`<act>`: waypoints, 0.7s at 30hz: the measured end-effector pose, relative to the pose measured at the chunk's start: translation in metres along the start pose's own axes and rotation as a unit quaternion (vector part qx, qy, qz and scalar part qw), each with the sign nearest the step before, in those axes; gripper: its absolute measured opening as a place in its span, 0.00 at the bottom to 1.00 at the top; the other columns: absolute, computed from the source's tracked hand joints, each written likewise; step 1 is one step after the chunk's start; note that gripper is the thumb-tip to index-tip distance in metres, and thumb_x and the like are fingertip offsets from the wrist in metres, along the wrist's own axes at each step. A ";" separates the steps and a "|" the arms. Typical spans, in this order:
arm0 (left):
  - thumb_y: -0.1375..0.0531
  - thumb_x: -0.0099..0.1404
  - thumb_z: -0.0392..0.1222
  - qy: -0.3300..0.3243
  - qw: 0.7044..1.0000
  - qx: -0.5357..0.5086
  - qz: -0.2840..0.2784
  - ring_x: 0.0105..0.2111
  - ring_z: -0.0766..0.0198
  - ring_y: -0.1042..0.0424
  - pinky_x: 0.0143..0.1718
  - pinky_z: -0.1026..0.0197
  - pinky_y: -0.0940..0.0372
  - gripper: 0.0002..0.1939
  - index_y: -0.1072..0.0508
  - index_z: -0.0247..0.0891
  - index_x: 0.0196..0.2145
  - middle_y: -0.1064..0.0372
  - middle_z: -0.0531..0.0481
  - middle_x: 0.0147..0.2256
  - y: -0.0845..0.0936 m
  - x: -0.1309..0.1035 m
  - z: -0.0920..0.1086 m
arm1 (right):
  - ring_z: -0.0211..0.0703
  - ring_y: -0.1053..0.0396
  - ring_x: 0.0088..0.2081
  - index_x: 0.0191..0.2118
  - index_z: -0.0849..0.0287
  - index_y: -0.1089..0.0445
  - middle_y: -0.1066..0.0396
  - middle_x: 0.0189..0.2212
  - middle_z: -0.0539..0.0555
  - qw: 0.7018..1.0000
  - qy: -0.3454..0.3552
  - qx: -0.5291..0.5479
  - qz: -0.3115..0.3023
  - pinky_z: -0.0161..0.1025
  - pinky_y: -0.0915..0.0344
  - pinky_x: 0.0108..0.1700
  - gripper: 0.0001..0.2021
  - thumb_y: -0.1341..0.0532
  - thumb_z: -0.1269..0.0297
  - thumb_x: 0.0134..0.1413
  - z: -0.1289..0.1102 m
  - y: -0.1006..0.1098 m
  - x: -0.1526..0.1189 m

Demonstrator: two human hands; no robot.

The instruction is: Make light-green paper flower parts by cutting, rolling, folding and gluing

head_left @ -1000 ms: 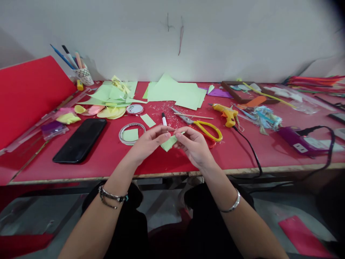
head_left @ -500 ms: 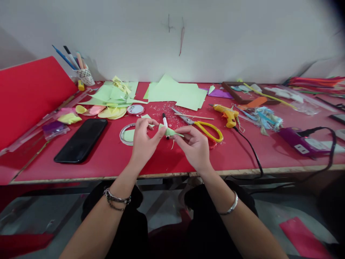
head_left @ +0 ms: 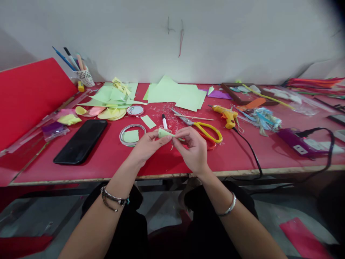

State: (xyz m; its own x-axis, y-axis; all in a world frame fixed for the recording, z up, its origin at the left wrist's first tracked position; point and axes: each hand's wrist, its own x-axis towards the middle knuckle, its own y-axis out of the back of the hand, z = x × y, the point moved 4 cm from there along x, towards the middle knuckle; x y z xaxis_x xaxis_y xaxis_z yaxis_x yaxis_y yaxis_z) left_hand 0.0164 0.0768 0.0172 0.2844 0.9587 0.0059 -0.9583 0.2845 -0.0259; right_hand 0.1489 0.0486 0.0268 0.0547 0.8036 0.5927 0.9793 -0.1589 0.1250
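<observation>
Green paper in both hands, marked white disc beyond, perhaps lettered

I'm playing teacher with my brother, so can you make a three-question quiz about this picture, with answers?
1. True or false: the black phone lies left of the white ring.
2. What do the left hand and right hand both hold? A) scissors B) green paper C) a pen
3. Fill in: the glue gun has a ____ body.

Key: 1. True. 2. B. 3. Yellow.
</observation>
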 end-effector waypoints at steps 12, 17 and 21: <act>0.41 0.54 0.51 -0.035 0.999 -0.010 0.036 0.34 0.65 0.36 0.42 0.61 0.43 0.15 0.27 0.35 0.20 0.33 0.50 0.29 0.002 -0.001 0.005 | 0.29 0.38 0.17 0.33 0.56 0.38 0.35 0.22 0.46 0.994 -0.068 0.064 -0.053 0.30 0.40 0.19 0.02 0.44 0.65 0.53 0.000 -0.005 -0.004; 0.41 0.56 0.49 -0.052 0.997 0.030 0.047 0.29 0.68 0.40 0.37 0.64 0.43 0.15 0.28 0.35 0.21 0.37 0.53 0.25 0.003 -0.002 0.011 | 0.29 0.37 0.17 0.33 0.57 0.38 0.35 0.20 0.45 0.989 -0.093 0.096 -0.058 0.29 0.39 0.20 0.04 0.46 0.64 0.55 0.005 -0.005 -0.003; 0.43 0.57 0.50 -0.053 0.996 0.049 0.049 0.28 0.68 0.41 0.35 0.64 0.44 0.16 0.30 0.35 0.21 0.38 0.53 0.24 0.004 -0.002 0.011 | 0.29 0.35 0.18 0.35 0.58 0.37 0.35 0.21 0.46 0.985 -0.100 0.123 -0.071 0.29 0.39 0.21 0.07 0.49 0.64 0.57 0.006 -0.007 -0.002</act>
State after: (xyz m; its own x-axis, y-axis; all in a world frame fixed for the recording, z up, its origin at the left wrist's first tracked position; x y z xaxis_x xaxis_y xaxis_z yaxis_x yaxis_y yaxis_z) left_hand 0.0113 0.0761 0.0283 0.1904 0.9751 0.1137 -0.9807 0.1838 0.0665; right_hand 0.1434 0.0515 0.0206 -0.0732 0.9089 0.4105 0.9961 0.0873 -0.0155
